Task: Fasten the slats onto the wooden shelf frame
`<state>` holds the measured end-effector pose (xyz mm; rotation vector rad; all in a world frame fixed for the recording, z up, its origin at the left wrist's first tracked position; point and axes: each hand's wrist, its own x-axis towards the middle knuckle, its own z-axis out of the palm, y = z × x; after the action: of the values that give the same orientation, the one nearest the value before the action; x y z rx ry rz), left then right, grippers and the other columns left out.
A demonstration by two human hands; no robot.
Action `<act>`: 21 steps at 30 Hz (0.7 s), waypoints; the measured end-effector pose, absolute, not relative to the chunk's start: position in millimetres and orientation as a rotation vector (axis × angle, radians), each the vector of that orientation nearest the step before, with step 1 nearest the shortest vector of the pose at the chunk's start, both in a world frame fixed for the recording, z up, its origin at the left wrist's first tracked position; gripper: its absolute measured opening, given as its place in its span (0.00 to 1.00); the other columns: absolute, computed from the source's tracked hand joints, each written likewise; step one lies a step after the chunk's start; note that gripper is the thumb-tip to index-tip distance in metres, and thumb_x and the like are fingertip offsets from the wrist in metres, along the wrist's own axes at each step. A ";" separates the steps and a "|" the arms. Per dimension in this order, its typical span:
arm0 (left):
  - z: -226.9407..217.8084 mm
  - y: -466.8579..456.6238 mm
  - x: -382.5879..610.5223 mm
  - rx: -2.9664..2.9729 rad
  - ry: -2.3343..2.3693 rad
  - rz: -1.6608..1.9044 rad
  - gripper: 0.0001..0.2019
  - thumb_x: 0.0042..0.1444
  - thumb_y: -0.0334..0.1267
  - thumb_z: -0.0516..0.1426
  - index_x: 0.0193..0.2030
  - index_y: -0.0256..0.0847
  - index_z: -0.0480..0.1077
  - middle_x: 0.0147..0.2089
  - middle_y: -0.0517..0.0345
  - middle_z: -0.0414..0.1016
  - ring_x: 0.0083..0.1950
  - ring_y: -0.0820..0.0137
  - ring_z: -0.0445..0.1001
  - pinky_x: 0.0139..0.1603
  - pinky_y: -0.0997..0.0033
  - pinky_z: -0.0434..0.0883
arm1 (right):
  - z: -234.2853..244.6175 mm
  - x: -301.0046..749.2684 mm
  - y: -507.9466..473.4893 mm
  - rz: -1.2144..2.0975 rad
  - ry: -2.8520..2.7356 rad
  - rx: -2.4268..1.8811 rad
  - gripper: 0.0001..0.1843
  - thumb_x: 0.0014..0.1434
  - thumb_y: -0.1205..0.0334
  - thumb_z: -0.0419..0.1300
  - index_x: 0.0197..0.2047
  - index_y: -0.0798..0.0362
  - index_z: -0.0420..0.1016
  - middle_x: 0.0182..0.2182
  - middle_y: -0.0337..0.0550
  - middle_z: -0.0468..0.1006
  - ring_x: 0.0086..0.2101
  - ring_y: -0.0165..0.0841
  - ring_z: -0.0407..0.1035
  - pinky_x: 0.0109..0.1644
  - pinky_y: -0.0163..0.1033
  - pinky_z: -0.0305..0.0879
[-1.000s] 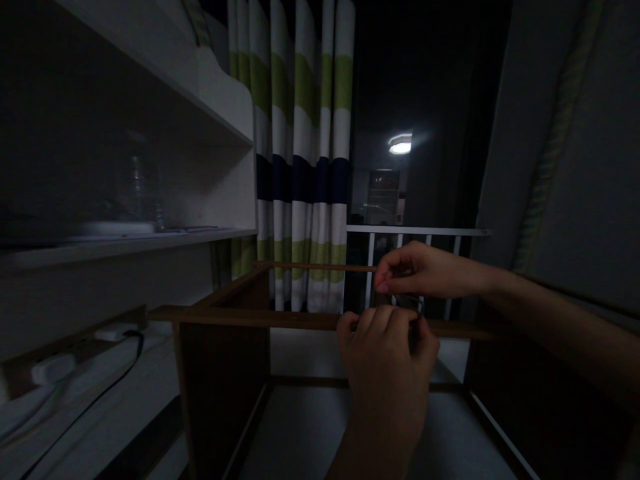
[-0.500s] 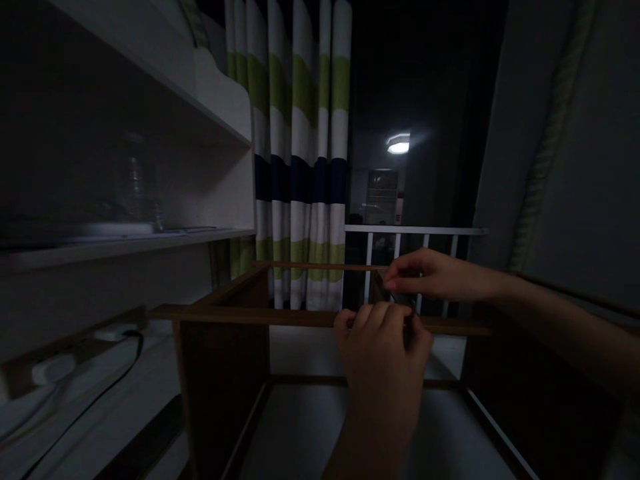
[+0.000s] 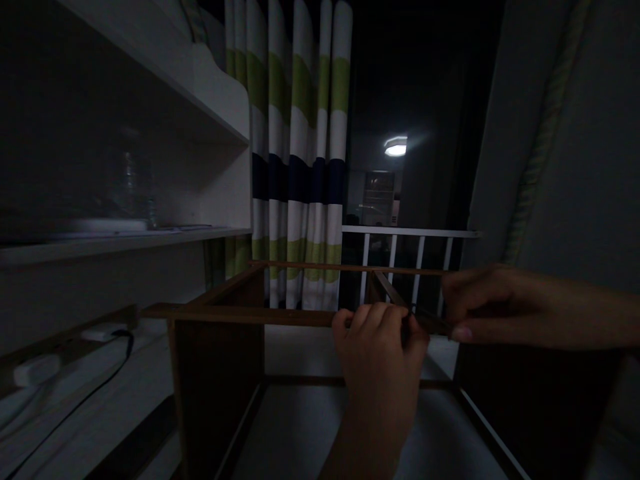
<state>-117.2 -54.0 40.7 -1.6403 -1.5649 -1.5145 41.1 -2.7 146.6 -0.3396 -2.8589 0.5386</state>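
Observation:
A dark brown wooden cabinet frame (image 3: 240,315) stands open in front of me in dim light. My left hand (image 3: 383,360) is closed over its front top rail near the middle, with a small dark item by the fingertips that I cannot make out. My right hand (image 3: 493,303) is at the right end of that rail, thumb and fingers pinched together. What they pinch is hidden in the dark. A thin inner divider (image 3: 387,288) runs back from between the hands to the rear rail.
White shelves (image 3: 125,240) with a clear bottle (image 3: 133,187) stand at the left, over a black cable (image 3: 100,380) and a power strip. A striped curtain (image 3: 295,153), a white railing (image 3: 405,232) and a ceiling lamp (image 3: 396,148) lie beyond. A pale padded panel (image 3: 575,167) leans at the right.
My right hand has drawn away to the right from above my left hand, staying pinched. My left hand stays on the front rail.

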 end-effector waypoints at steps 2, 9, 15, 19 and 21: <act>40.4 -54.2 -118.2 -1.645 -1.560 -1.524 0.01 0.51 0.34 0.58 0.30 0.42 0.68 0.32 0.69 0.72 0.37 0.72 0.68 0.45 0.62 0.51 | 150.2 33.0 -8.5 0.557 -2.909 -0.241 0.10 0.62 0.58 0.54 0.34 0.52 0.74 0.34 0.40 0.69 0.35 0.29 0.65 0.40 0.34 0.63; 41.2 -55.2 -118.0 -1.618 -1.535 -1.528 0.02 0.49 0.33 0.58 0.29 0.42 0.68 0.28 0.67 0.70 0.35 0.71 0.67 0.42 0.63 0.52 | 155.4 1.5 -7.8 0.585 -2.820 -0.037 0.21 0.64 0.50 0.50 0.39 0.58 0.76 0.29 0.43 0.65 0.32 0.28 0.61 0.35 0.33 0.59; 40.6 -53.1 -117.8 -1.583 -1.503 -1.511 0.03 0.52 0.33 0.56 0.28 0.41 0.70 0.28 0.65 0.72 0.35 0.71 0.67 0.44 0.62 0.52 | 149.6 -1.9 7.1 0.605 -2.806 0.005 0.25 0.65 0.49 0.48 0.43 0.62 0.74 0.31 0.44 0.65 0.32 0.28 0.61 0.35 0.32 0.58; 41.4 -53.4 -117.9 -1.604 -1.529 -1.514 0.04 0.51 0.32 0.56 0.27 0.42 0.69 0.27 0.66 0.71 0.34 0.72 0.67 0.43 0.63 0.52 | 146.9 1.8 15.7 0.624 -2.788 -0.089 0.24 0.66 0.50 0.45 0.44 0.60 0.73 0.37 0.45 0.68 0.38 0.30 0.64 0.42 0.33 0.60; 42.1 -54.2 -117.7 -1.633 -1.543 -1.537 0.04 0.51 0.31 0.56 0.28 0.42 0.69 0.28 0.67 0.71 0.35 0.73 0.67 0.44 0.63 0.51 | 146.5 3.9 19.4 0.563 -2.780 -0.166 0.22 0.67 0.51 0.45 0.44 0.59 0.72 0.39 0.44 0.69 0.40 0.30 0.64 0.45 0.33 0.59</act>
<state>-117.7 -54.2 42.1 -1.6329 -1.5427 -1.5373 3.9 19.4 146.5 -0.1659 -2.7804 0.5634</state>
